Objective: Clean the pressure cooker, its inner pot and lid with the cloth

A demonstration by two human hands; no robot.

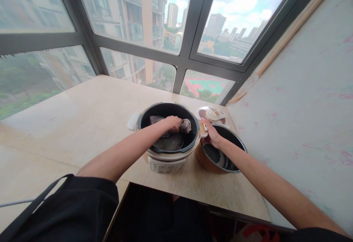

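Observation:
A white rice cooker [165, 163] with a dark inner bowl stands on the pale counter [82, 124]. My left hand [173, 122] reaches into the bowl and grips a grey cloth [185, 126], which is pressed against the inside. My right hand [211, 133] holds the cooker's right handle [203, 128] at the rim. Directly to the right of the cooker sits a copper-coloured inner pot [217, 157] with a dark inside, under my right wrist.
A round lid [213, 114] lies behind the pot near the window corner. Large windows run along the counter's far edge. A pale wall [303, 106] bounds the right side. The counter's near edge drops to a dark gap [165, 212] in front of me.

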